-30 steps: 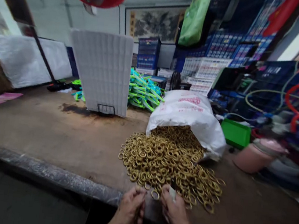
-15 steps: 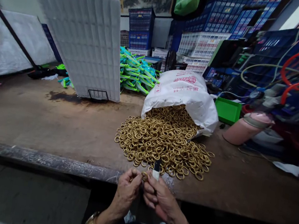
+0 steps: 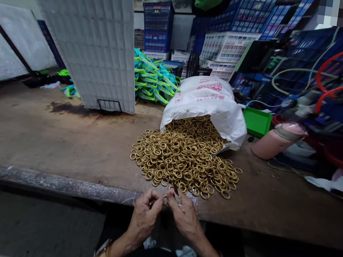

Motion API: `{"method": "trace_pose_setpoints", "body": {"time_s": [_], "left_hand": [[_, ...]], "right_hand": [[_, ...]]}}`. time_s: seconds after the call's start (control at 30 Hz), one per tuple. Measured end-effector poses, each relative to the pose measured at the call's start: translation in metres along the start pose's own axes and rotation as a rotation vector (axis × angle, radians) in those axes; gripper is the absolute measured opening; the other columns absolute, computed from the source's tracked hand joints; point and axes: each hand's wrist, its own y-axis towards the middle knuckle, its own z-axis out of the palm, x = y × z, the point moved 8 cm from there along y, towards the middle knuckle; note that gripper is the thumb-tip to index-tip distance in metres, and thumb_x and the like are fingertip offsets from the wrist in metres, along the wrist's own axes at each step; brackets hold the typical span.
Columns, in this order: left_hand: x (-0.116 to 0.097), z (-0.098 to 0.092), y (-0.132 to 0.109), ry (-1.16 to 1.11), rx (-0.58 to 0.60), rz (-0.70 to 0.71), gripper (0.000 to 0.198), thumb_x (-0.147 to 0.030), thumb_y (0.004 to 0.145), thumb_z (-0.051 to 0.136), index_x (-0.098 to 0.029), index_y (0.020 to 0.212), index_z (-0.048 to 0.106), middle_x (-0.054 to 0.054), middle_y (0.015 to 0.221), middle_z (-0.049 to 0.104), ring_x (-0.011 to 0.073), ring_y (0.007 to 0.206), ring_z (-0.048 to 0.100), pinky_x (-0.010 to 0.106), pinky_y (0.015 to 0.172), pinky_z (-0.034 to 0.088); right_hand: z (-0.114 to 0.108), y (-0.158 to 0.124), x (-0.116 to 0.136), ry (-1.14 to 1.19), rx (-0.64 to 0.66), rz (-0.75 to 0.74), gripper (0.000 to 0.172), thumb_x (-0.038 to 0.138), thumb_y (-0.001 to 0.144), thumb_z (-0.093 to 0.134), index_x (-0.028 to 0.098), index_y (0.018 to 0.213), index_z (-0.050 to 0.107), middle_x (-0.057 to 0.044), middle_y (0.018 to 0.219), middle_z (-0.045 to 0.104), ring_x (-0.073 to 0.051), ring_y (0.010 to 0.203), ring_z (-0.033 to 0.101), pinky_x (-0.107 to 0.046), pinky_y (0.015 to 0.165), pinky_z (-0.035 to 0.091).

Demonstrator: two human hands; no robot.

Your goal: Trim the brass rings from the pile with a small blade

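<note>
Hands: I see my left hand (image 3: 144,214) and right hand (image 3: 185,217) together at the near edge of the workbench (image 3: 44,144).
Left fingers: pinched on a small brass ring (image 3: 165,196).
Right fingers: closed around a thin tool (image 3: 177,196), possibly a blade; too small to tell.
Ring pile (image 3: 186,158): just beyond my hands, spilling from a white sack (image 3: 209,102).
Behind: white tray (image 3: 85,39) upright, pink flask (image 3: 276,141) lying right.
</note>
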Motion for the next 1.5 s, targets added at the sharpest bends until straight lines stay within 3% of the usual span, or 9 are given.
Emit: {"method": "trace_pose_setpoints", "body": {"time_s": [0.17, 0.27, 0.43, 0.63, 0.9, 1.03, 1.17, 1.3, 1.5], "left_hand": [[0.017, 0.019, -0.009, -0.329, 0.187, -0.286, 0.03, -0.046, 0.076, 0.054, -0.017, 0.072, 0.045, -0.009, 0.049, 0.04, 0.0028, 0.036, 0.022, 0.017, 0.036, 0.016], [0.017, 0.026, -0.015, -0.497, 0.246, -0.346, 0.029, -0.044, 0.077, 0.055, -0.018, 0.076, 0.044, -0.009, 0.052, 0.042, 0.0015, 0.034, 0.02, 0.016, 0.034, 0.011], [0.008, 0.024, -0.015, -0.421, 0.269, -0.261, 0.033, -0.046, 0.079, 0.052, -0.016, 0.068, 0.043, -0.008, 0.048, 0.04, 0.0012, 0.035, 0.023, 0.016, 0.034, 0.015], [0.013, 0.017, -0.01, -0.274, 0.244, -0.206, 0.033, -0.048, 0.077, 0.054, -0.016, 0.075, 0.046, -0.004, 0.056, 0.051, 0.0014, 0.037, 0.031, 0.016, 0.037, 0.018], [0.019, 0.019, -0.015, -0.33, 0.284, -0.251, 0.032, -0.047, 0.077, 0.054, -0.015, 0.072, 0.049, -0.007, 0.051, 0.039, 0.0021, 0.039, 0.028, 0.018, 0.039, 0.017], [0.021, 0.019, -0.016, -0.36, 0.273, -0.271, 0.031, -0.046, 0.076, 0.056, -0.016, 0.074, 0.049, -0.005, 0.057, 0.045, 0.002, 0.04, 0.029, 0.018, 0.04, 0.018], [0.021, 0.016, -0.015, -0.326, 0.234, -0.303, 0.033, -0.047, 0.074, 0.058, -0.016, 0.073, 0.049, -0.005, 0.058, 0.048, 0.0018, 0.04, 0.029, 0.018, 0.04, 0.018], [0.014, 0.014, -0.013, -0.291, 0.202, -0.266, 0.034, -0.048, 0.074, 0.057, -0.016, 0.074, 0.048, -0.004, 0.062, 0.049, 0.002, 0.043, 0.032, 0.017, 0.042, 0.021], [0.007, 0.012, -0.012, -0.233, 0.208, -0.201, 0.035, -0.05, 0.074, 0.055, -0.017, 0.071, 0.044, -0.007, 0.057, 0.04, 0.0033, 0.043, 0.028, 0.017, 0.042, 0.022]], "right_hand": [[0.015, -0.005, -0.025, 0.379, 0.044, 0.233, 0.03, 0.048, 0.079, 0.047, 0.019, 0.076, 0.049, 0.009, 0.049, 0.037, -0.006, 0.038, 0.029, -0.018, 0.037, 0.027], [0.017, -0.005, -0.028, 0.396, 0.05, 0.258, 0.032, 0.05, 0.076, 0.05, 0.018, 0.078, 0.051, 0.008, 0.049, 0.04, -0.005, 0.037, 0.032, -0.017, 0.035, 0.026], [0.016, -0.002, -0.01, 0.184, 0.118, 0.125, 0.031, 0.045, 0.081, 0.045, 0.016, 0.077, 0.056, 0.004, 0.05, 0.051, -0.011, 0.05, 0.049, -0.021, 0.051, 0.04], [0.01, -0.001, 0.001, 0.086, 0.114, 0.078, 0.025, 0.039, 0.08, 0.046, 0.017, 0.071, 0.054, 0.004, 0.056, 0.052, -0.011, 0.056, 0.049, -0.022, 0.057, 0.04], [0.008, 0.0, -0.003, 0.087, 0.078, 0.101, 0.021, 0.035, 0.079, 0.046, 0.018, 0.068, 0.052, 0.004, 0.058, 0.051, -0.011, 0.058, 0.048, -0.022, 0.059, 0.039], [0.009, 0.001, -0.011, 0.119, 0.084, 0.133, 0.025, 0.038, 0.081, 0.042, 0.017, 0.072, 0.053, 0.004, 0.057, 0.051, -0.011, 0.053, 0.047, -0.022, 0.054, 0.039], [-0.001, -0.001, -0.01, -0.182, 0.008, 0.023, 0.025, 0.033, 0.083, 0.037, 0.018, 0.074, 0.054, 0.001, 0.059, 0.053, -0.012, 0.054, 0.049, -0.023, 0.053, 0.037], [0.006, -0.01, 0.003, -0.536, 0.065, -0.193, 0.018, 0.014, 0.075, 0.037, 0.019, 0.078, 0.054, -0.001, 0.066, 0.059, -0.014, 0.06, 0.054, -0.024, 0.057, 0.035], [0.015, -0.015, 0.008, -0.682, 0.114, -0.242, 0.025, 0.005, 0.067, 0.036, 0.02, 0.081, 0.051, -0.002, 0.073, 0.062, -0.015, 0.068, 0.058, -0.023, 0.059, 0.035]]}}
